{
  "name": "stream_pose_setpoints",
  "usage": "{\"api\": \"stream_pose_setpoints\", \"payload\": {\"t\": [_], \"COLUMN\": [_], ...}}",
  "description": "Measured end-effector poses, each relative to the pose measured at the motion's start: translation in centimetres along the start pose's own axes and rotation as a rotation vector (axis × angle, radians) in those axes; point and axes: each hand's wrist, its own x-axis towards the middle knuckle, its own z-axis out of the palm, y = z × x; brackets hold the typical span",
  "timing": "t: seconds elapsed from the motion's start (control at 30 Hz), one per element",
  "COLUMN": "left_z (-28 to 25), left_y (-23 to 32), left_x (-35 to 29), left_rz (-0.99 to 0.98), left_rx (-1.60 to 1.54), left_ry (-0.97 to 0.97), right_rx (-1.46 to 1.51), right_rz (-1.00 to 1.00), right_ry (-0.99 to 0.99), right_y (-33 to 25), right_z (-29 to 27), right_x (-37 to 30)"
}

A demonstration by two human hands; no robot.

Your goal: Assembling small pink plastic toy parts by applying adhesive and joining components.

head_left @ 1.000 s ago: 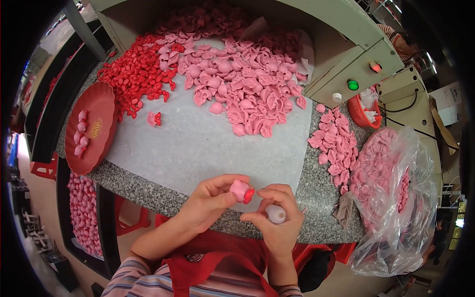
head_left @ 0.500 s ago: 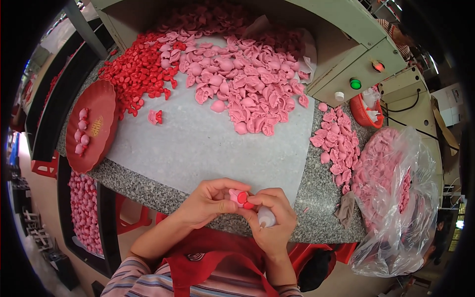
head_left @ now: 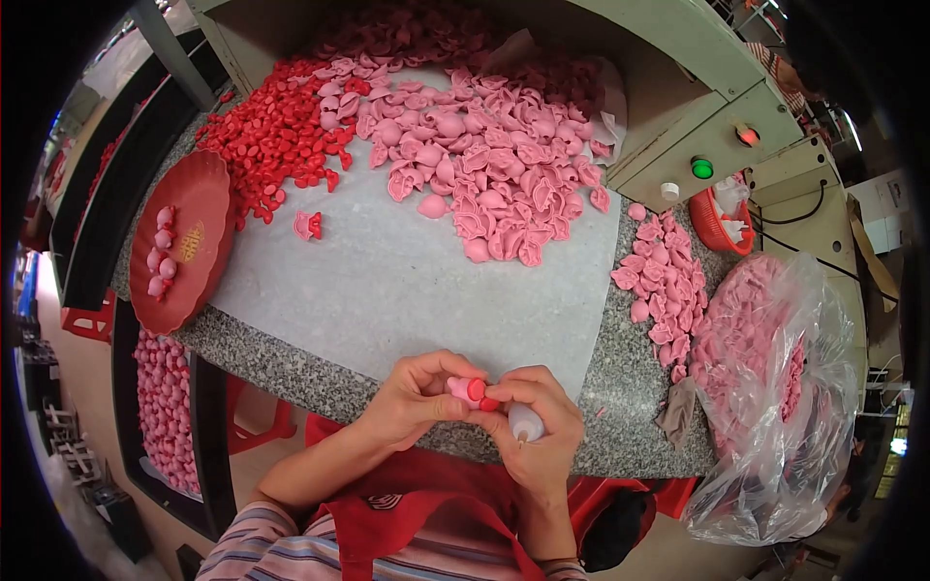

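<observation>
a small pink piece with a red part (head_left: pixel 469 390) sits at about 6 o'clock in the view, just over the near edge of the granite counter (head_left: pixel 291 363), pinched between both hands. the left hand (head_left: pixel 417 397) closes its fingertips on the pink end, and the right hand (head_left: pixel 528 426) meets it at the red end with thumb and forefinger. the right hand's other fingers curl around a small white squeeze bottle (head_left: pixel 526 422), whose tip points down toward the person.

at 12 o'clock from the hands lies a pale sheet (head_left: pixel 407 281) over the counter, bare in its middle. beyond it spreads a heap of pink shells (head_left: pixel 494 165), with a heap of red pieces (head_left: pixel 276 136) at 11 o'clock. one lone pink-and-red piece (head_left: pixel 307 225) lies on the sheet near the red heap. at 9 to 10 o'clock a red plate (head_left: pixel 199 208) holds a few pink finished pieces (head_left: pixel 160 254). at 2 o'clock is a smaller pink pile (head_left: pixel 664 281), and at 3 o'clock a clear plastic bag (head_left: pixel 775 387) full of pink pieces.
</observation>
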Motion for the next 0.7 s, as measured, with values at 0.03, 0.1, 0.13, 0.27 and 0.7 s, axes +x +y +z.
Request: {"api": "stream_pose_setpoints", "payload": {"t": [0.03,0.1,0.13,0.27,0.7], "left_z": [0.0,0.1,0.2,0.1,-1.2], "left_y": [-0.2,-0.3,-0.3,0.3,0.0], "left_x": [0.0,0.2,0.1,0.7,0.3], "left_rz": [0.008,0.011,0.017,-0.171,-0.4], "left_rx": [-0.015,-0.01,-0.005,-0.173,-0.356], "left_ry": [0.006,0.005,0.01,0.023,-0.147], "right_rx": [-0.001,-0.003,-0.001,0.125,0.616], "right_rz": [0.001,0.018,0.019,0.031,0.465], "right_ry": [0.002,0.017,0.016,-0.01,-0.362], "right_y": [0.0,-0.1,0.0,0.4,0.8], "right_z": [-0.1,-0.2,-0.2,-1.0,-2.0], "right_x": [-0.1,-0.2,-0.3,0.2,0.7]}}
